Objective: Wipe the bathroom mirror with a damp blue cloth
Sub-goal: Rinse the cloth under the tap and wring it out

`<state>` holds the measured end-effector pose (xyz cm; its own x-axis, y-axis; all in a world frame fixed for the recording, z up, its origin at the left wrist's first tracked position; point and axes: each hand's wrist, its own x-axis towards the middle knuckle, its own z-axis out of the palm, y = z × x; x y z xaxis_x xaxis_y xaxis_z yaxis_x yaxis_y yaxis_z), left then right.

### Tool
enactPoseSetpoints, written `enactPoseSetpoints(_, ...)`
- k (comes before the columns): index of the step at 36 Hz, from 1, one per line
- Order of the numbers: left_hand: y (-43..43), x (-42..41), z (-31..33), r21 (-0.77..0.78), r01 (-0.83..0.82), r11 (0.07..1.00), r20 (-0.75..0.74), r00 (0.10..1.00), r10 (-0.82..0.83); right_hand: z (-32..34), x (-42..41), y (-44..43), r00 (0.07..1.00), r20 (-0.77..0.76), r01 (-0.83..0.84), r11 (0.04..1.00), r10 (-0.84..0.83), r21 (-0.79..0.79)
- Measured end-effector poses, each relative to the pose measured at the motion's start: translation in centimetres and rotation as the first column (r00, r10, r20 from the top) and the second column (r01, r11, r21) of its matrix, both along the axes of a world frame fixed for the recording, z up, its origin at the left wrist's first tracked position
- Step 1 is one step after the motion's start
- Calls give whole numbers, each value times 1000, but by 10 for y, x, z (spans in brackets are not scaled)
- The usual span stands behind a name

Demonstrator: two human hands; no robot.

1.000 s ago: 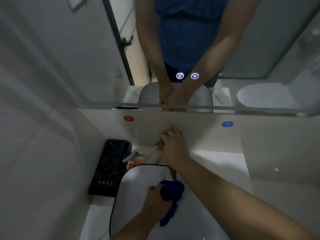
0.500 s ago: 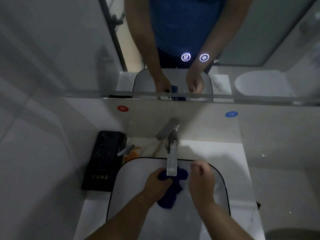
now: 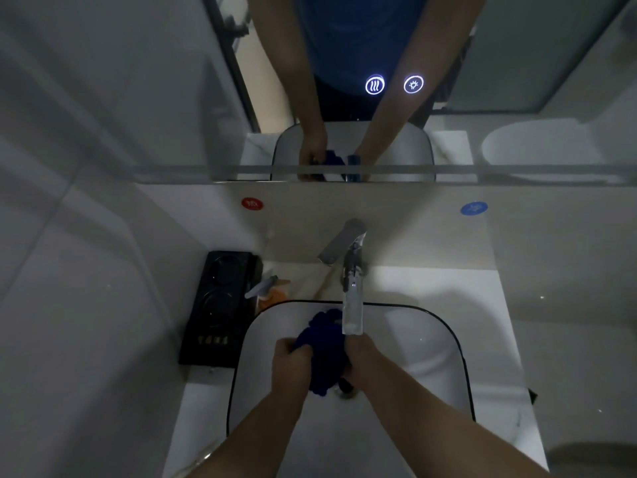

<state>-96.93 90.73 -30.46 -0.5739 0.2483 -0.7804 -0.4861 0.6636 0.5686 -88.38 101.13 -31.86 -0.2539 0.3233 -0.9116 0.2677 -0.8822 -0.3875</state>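
I see the cloth [image 3: 324, 353] bunched up over the sink [image 3: 444, 326], pressed between both hands. The left hand [image 3: 291, 367] has its fingers curled round the cloth's left side, and the right hand [image 3: 365, 357] grips the right side, fingers wrapped in. The wad's long axis runs near to far. Its far end sits just left of the faucet [image 3: 351, 288] spout tip, and its near end pokes out below the knuckles. The mirror [image 3: 138, 81] is on the far wall above.
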Motion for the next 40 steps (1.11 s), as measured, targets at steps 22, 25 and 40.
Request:
enactPoseSetpoints(22,57,30,19,210,93,973,308,938,-156,-10,63,19,979,195,-81,989,55,125)
enactPoseSetpoints(25,62,39,19,172,164,971,252,946,-204,-18,65,15,998,-39,43,967,-55,-252)
enactPoseSetpoints(40,14,25,-10,171,-267,948,484,861,155,8,14,-9,996,33,-83,976,78,200)
